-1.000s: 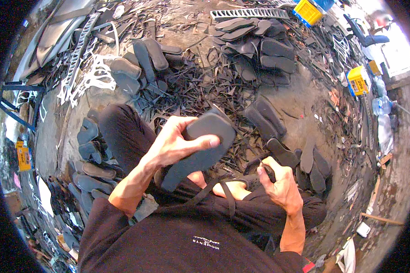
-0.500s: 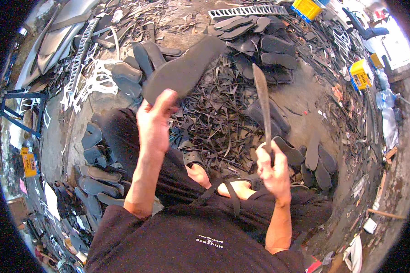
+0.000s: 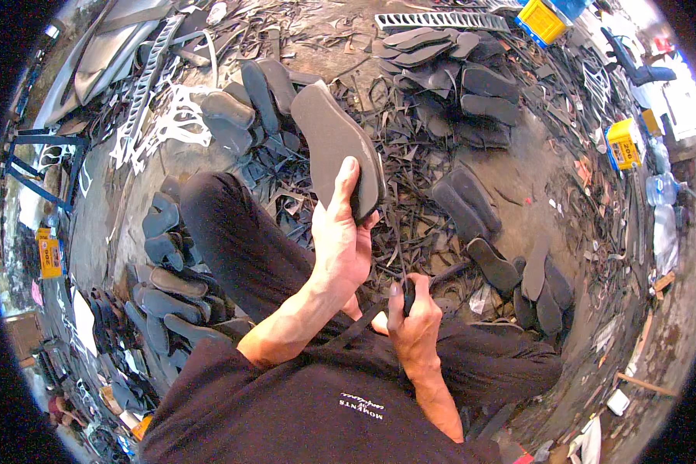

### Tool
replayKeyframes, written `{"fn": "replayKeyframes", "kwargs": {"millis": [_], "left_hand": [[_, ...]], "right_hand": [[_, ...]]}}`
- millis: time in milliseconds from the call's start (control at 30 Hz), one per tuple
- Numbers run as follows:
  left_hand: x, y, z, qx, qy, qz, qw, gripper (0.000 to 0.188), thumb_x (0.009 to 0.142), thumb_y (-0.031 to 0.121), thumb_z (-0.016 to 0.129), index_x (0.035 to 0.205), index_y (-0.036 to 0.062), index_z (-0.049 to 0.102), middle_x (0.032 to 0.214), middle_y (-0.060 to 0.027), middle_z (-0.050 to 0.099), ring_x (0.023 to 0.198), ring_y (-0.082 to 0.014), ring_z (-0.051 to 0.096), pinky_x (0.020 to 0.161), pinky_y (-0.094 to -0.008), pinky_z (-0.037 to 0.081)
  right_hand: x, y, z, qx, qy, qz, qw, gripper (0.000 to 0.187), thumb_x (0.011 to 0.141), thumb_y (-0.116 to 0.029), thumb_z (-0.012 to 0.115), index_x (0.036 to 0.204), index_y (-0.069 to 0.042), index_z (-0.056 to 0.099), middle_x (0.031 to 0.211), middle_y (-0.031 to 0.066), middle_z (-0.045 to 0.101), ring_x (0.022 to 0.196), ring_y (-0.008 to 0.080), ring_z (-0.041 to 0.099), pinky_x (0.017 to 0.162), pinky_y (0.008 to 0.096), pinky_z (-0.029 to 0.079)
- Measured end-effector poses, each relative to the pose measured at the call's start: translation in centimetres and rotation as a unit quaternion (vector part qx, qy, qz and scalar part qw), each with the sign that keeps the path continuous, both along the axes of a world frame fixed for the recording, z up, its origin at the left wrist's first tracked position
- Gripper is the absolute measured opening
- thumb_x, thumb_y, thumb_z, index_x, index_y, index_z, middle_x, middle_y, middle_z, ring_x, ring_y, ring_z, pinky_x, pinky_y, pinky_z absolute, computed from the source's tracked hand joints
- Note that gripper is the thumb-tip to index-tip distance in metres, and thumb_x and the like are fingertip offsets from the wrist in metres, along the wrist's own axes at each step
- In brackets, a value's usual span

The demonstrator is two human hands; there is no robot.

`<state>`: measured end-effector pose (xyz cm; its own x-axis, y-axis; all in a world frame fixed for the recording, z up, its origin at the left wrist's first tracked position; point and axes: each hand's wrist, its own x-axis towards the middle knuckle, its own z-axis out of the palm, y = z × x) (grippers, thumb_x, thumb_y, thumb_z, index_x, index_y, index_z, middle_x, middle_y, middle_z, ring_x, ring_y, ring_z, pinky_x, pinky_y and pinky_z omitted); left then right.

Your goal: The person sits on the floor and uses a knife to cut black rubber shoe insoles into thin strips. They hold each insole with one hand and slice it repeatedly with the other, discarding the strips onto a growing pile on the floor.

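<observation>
My left hand [image 3: 346,243] grips a thick dark grey shoe sole [image 3: 329,135] by its lower end. The thumb lies flat on the sole's face, and the toe end points up and slightly left. In my right hand [image 3: 416,329] is a knife [image 3: 409,296], its dark handle wrapped by the fingers. Its thin blade points upward, close to the sole's right edge; whether it touches is hard to tell. Both hands are above my crossed legs, over a heap of dark trimmed scraps [image 3: 406,174].
Stacked soles lie at the far right [image 3: 487,93], near right [image 3: 547,290] and near left [image 3: 179,301]. A pair of dark soles [image 3: 464,205] rests right of the scraps. White cut-out sheeting [image 3: 182,120] is at left, yellow containers [image 3: 625,143] at right.
The sole has come nearer and swung from leaning right to leaning left. My right hand has moved left and down, bringing the knife from apart to beside the sole.
</observation>
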<state>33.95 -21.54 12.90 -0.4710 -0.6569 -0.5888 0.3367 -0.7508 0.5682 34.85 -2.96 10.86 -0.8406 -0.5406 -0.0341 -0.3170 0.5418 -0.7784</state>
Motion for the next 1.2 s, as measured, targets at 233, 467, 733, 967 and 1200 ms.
{"fn": "replayKeyframes", "kwargs": {"millis": [233, 467, 733, 967, 1200], "left_hand": [[-0.5, 0.7, 0.4, -0.014, -0.033, 0.056, 0.998, 0.040, 0.091, 0.044, 0.087, 0.118, 0.0201, 0.070, 0.105, 0.0072, 0.074, 0.083, -0.0063, 0.067, 0.068, -0.0250, 0.051], [0.5, 0.7, 0.0, -0.023, -0.002, -0.001, 1.000, 0.049, 0.091, 0.040, 0.088, 0.126, 0.0159, 0.065, 0.114, 0.0049, 0.071, 0.092, -0.0071, 0.066, 0.072, -0.0265, 0.051], [2.6, 2.8, 2.0, -0.033, 0.018, -0.088, 0.995, 0.039, 0.096, 0.035, 0.083, 0.125, 0.0151, 0.066, 0.111, 0.0019, 0.071, 0.092, -0.0115, 0.067, 0.081, -0.0315, 0.055], [3.4, 3.1, 1.5, -0.046, 0.024, -0.115, 0.992, 0.041, 0.100, 0.035, 0.077, 0.131, 0.0105, 0.064, 0.115, -0.0027, 0.073, 0.101, -0.0171, 0.070, 0.088, -0.0381, 0.056], [4.8, 2.9, 0.7, -0.066, 0.006, -0.184, 0.981, 0.043, 0.099, 0.032, 0.078, 0.131, 0.0083, 0.064, 0.116, -0.0046, 0.072, 0.101, -0.0185, 0.069, 0.093, -0.0398, 0.056]], "right_hand": [[0.8, 0.9, 0.6, 0.021, 0.028, -0.022, 0.999, 0.027, 0.103, -0.020, 0.067, 0.119, 0.001, 0.061, 0.086, 0.0274, 0.070, 0.079, 0.0477, 0.072, 0.069, 0.0506, 0.056], [1.2, 1.0, -0.4, 0.034, 0.012, 0.004, 0.999, 0.026, 0.102, -0.021, 0.069, 0.116, -0.001, 0.062, 0.092, 0.0287, 0.073, 0.083, 0.0503, 0.072, 0.069, 0.0545, 0.056], [-2.3, -2.1, 2.0, -0.006, -0.001, 0.010, 1.000, 0.019, 0.102, -0.015, 0.067, 0.114, -0.002, 0.060, 0.087, 0.0278, 0.069, 0.082, 0.0491, 0.071, 0.069, 0.0526, 0.054], [-4.1, -4.4, 3.5, 0.026, 0.020, 0.008, 0.999, 0.022, 0.100, -0.013, 0.070, 0.117, -0.003, 0.060, 0.091, 0.0288, 0.072, 0.088, 0.0503, 0.072, 0.071, 0.0525, 0.055], [-5.6, -4.7, 5.0, 0.027, -0.032, 0.033, 0.999, 0.026, 0.098, -0.014, 0.071, 0.120, -0.003, 0.060, 0.090, 0.0297, 0.073, 0.089, 0.0517, 0.071, 0.073, 0.0546, 0.056]]}}
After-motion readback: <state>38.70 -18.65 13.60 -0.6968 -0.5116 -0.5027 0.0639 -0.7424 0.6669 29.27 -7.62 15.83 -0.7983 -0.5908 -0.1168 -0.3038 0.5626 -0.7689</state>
